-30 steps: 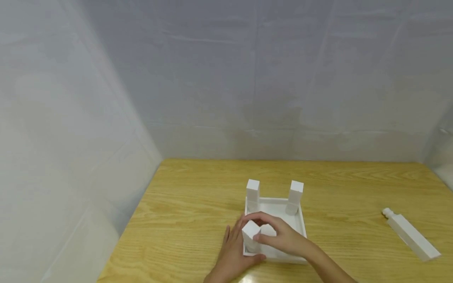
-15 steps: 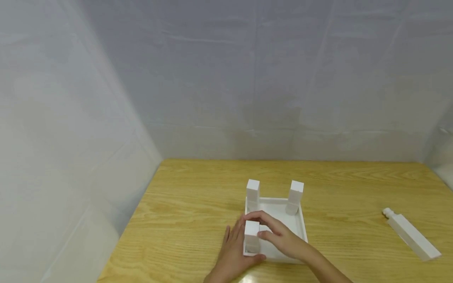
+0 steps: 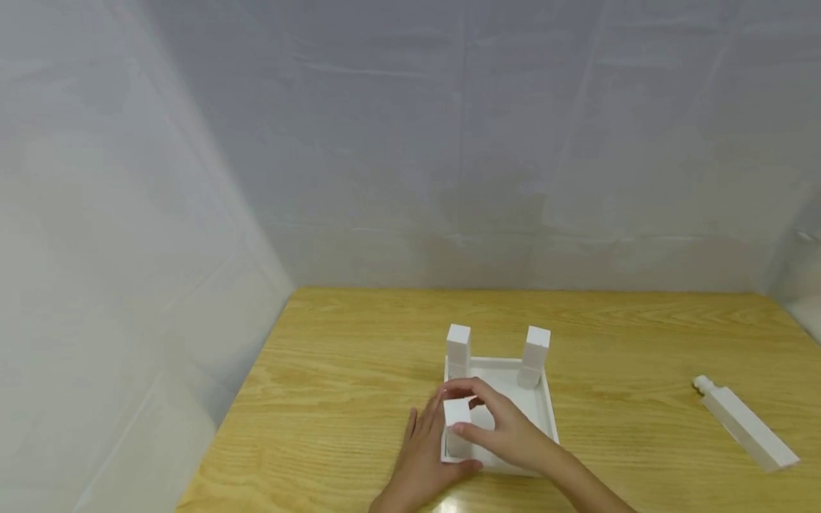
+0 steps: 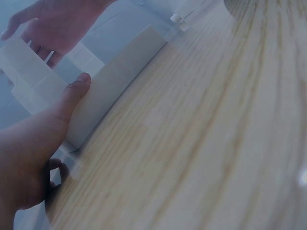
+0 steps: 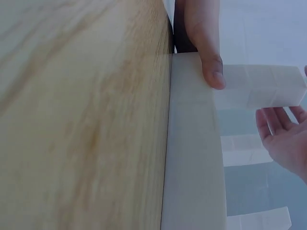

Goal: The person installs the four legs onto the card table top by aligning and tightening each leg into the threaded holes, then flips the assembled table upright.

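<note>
A small white tabletop (image 3: 513, 468) lies upside down on the wooden table, its raised rim facing up. From its near left corner rises a square white table leg (image 3: 457, 413). My right hand (image 3: 513, 431) holds that leg near the top between thumb and fingers; in the right wrist view the fingers (image 5: 276, 120) curl at its side. My left hand (image 3: 420, 459) grips the same corner of the tabletop, fingers along the left wall and thumb (image 4: 76, 93) against the front wall. Two more legs, the far left one (image 3: 458, 350) and the far right one (image 3: 536, 353), stand upright at the back corners.
Off to the right, a loose white leg (image 3: 747, 427) lies on the wooden table (image 3: 346, 370), its narrow stepped end pointing away. Pale sheeting (image 3: 449, 142) hangs behind and on the left, beyond the table's edges.
The near left leg has turned from a diagonal stance to square with the rim. My right thumb came off it, then returned to its face. The left hand has stayed put.
</note>
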The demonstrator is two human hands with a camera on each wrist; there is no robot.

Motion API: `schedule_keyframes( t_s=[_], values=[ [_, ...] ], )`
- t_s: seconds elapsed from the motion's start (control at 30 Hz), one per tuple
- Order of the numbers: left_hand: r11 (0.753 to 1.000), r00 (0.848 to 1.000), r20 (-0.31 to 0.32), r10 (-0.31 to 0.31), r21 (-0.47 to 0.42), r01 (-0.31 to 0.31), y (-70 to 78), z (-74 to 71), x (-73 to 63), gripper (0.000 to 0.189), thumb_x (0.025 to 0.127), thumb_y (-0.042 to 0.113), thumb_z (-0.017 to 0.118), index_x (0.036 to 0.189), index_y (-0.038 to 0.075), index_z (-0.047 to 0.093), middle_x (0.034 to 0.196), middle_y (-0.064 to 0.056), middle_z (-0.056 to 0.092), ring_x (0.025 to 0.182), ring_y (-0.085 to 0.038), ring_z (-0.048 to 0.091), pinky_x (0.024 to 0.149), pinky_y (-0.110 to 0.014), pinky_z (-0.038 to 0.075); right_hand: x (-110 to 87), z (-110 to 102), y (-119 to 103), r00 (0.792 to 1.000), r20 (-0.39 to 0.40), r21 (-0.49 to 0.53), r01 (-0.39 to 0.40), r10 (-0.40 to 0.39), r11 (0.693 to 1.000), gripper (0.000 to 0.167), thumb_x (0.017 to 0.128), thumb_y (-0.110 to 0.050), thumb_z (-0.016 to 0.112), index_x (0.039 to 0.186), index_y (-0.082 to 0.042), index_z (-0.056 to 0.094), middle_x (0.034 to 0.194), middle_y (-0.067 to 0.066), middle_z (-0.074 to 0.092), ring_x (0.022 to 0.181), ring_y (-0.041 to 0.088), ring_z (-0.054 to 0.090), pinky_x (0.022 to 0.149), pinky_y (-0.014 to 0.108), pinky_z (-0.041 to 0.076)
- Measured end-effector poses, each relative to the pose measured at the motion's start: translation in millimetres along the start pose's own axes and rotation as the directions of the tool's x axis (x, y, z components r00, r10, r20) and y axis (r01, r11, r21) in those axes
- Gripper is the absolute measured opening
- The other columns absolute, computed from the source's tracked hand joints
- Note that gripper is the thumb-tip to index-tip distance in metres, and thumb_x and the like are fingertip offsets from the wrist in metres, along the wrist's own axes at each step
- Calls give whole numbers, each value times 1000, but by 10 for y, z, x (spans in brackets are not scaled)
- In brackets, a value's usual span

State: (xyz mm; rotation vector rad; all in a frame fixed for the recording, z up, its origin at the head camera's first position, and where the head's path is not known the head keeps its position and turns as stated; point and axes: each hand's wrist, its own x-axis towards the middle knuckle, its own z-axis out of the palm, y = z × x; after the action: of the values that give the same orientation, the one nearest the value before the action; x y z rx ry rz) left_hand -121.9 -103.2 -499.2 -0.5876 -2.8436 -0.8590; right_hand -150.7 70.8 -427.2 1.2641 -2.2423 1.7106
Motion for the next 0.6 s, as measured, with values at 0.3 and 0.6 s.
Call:
schedule_keyframes(
  t_s=[0.3, 0.6],
  values=[
    [1000, 1000, 7, -5, -17, 5, -3, -9, 1, 109, 72, 67, 58, 142, -7, 20, 150, -14, 17, 135, -26, 17, 108, -48, 6, -5, -108, 35, 985, 173, 426, -97, 24, 899, 38, 92, 5, 36, 129, 7, 43, 129, 24, 46, 122, 24, 41, 102, 28, 31],
    [999, 1000, -6, -4, -37, 3, 12, -11, 17, 105, 71, 65, 61, 145, 3, 19, 147, -13, 25, 134, -25, 21, 107, -53, 9, -8, -109, 70, 970, 236, 461, -62, -56, 885, 41, 94, 5, 39, 135, 9, 36, 136, 22, 40, 125, 25, 38, 102, 30, 31]
  ],
)
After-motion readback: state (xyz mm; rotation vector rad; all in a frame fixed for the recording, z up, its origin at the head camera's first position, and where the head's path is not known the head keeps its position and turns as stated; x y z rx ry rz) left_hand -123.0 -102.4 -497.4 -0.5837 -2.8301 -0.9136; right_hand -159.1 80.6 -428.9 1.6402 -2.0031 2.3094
